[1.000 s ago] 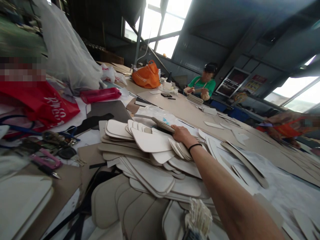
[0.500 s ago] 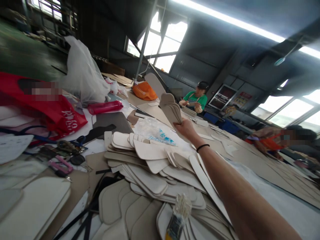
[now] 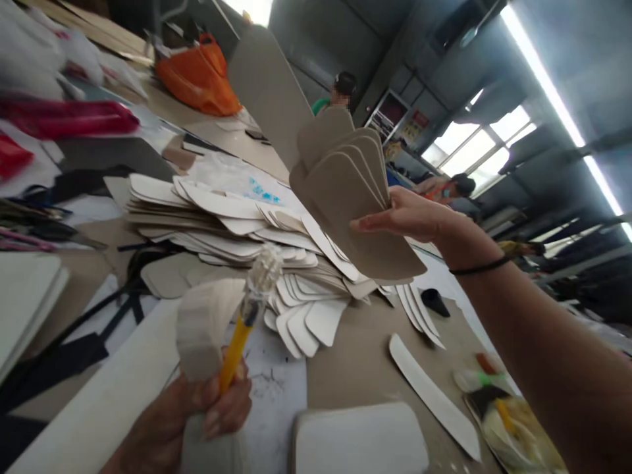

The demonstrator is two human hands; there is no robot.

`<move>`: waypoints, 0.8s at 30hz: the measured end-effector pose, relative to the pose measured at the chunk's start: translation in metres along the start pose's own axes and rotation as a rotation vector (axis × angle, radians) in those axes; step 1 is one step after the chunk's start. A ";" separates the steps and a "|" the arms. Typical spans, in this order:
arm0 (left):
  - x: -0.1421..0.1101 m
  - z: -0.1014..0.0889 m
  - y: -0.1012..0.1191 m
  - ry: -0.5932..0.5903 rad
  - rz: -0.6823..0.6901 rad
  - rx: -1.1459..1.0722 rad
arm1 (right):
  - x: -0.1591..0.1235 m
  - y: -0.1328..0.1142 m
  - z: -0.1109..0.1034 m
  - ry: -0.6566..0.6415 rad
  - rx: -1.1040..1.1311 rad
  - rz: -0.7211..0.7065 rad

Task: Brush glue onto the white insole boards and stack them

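Note:
My right hand (image 3: pixel 412 214) is raised ahead and grips a fanned stack of grey-brown cut board pieces (image 3: pixel 353 191) with rounded ends, thumb across the front piece. Low at the left, my left hand (image 3: pixel 207 401) is closed round a paintbrush (image 3: pixel 236 349) with a yellow handle, its pale, clotted bristles pointing up. The same hand also holds a thick stack of pale cut pieces (image 3: pixel 201 322), slightly blurred. Between both hands lies a heap of overlapping white and beige cut pieces (image 3: pixel 222 230) on the table (image 3: pixel 350 355).
A stack of rounded pieces (image 3: pixel 360 438) lies at the near edge, with a long curved strip (image 3: pixel 434 395) to its right. An orange bag (image 3: pixel 200 76) and a pink roll-shaped item (image 3: pixel 74 118) stand at the back left. Co-workers (image 3: pixel 340 92) are beyond the table.
The view has swung right and down. My right hand with its fanned pieces now appears closer and larger. My left hand, with the brush and a stack, has come into view.

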State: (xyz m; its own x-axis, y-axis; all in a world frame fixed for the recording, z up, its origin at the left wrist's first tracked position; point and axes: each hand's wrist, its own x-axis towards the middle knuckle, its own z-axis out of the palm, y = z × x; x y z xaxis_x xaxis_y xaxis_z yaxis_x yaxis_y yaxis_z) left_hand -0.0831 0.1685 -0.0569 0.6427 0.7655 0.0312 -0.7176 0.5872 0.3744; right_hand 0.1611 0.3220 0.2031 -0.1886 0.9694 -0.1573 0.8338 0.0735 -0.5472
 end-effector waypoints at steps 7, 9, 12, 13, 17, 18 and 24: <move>0.000 0.019 0.010 -0.027 -0.016 0.057 | -0.099 0.098 0.080 -0.398 -0.247 0.157; 0.001 0.017 0.008 0.002 -0.023 0.111 | -0.110 0.121 0.110 -0.320 -0.276 0.125; 0.003 0.010 0.003 0.053 -0.058 0.179 | -0.127 0.140 0.136 -0.161 -0.305 0.061; 0.003 0.009 0.002 0.066 -0.060 0.193 | -0.132 0.144 0.140 -0.116 -0.318 0.018; 0.007 0.006 -0.001 0.097 -0.071 0.198 | -0.151 0.151 0.149 0.059 -0.470 -0.126; 0.008 0.006 -0.001 0.105 -0.074 0.199 | -0.154 0.152 0.151 0.100 -0.520 -0.143; 0.013 -0.004 -0.004 0.140 -0.049 0.279 | -0.164 0.159 0.170 0.269 -0.656 -0.242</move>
State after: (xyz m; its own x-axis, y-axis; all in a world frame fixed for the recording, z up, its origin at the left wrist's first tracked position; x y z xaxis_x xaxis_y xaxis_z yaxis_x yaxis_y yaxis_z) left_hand -0.0732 0.1769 -0.0615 0.6180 0.7779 -0.1140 -0.5727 0.5448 0.6126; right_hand 0.2362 0.1346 0.0018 -0.3434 0.9259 0.1574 0.9391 0.3356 0.0748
